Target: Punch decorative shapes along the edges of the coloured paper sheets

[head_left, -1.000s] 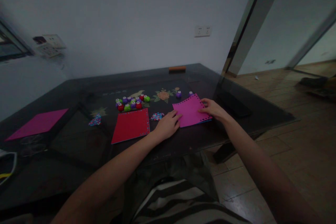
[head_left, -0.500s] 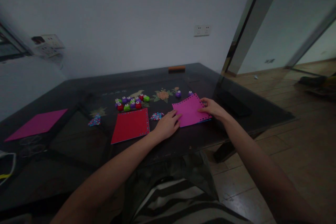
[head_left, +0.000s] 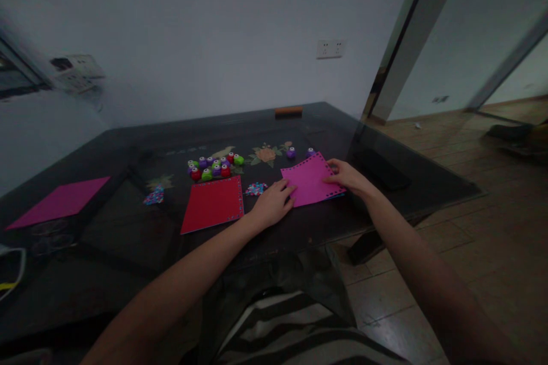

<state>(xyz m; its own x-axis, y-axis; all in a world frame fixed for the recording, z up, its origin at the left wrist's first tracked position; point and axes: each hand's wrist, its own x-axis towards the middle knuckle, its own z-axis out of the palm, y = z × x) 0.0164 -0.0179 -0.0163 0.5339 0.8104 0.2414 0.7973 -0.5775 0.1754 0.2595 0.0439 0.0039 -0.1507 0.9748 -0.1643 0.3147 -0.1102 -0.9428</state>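
Note:
A pink foam-like sheet (head_left: 308, 182) with dark holes along its far and right edges lies before me, its far corner raised. A bit of blue shows under its near right edge. My left hand (head_left: 274, 201) holds the sheet's left edge, thumb on top. At the right edge, my right hand (head_left: 345, 177) pinches it between thumb and fingers. Left of my left hand sits a small pile of blue, pink and white beads (head_left: 256, 189). Beyond that lies a red sheet (head_left: 213, 203) with small marks along its far and right edges.
Red, green and purple eye-topped pieces (head_left: 214, 166) cluster behind the red sheet. Two purple ones (head_left: 291, 153) stand behind the pink sheet. Another bead pile (head_left: 154, 195) and a flat pink sheet (head_left: 62, 201) lie left. A brown bar (head_left: 288, 111) rests at the table's (head_left: 342, 131) back.
Almost nothing differs. Both hands keep their places on the pink sheet, and the view has shifted very slightly.

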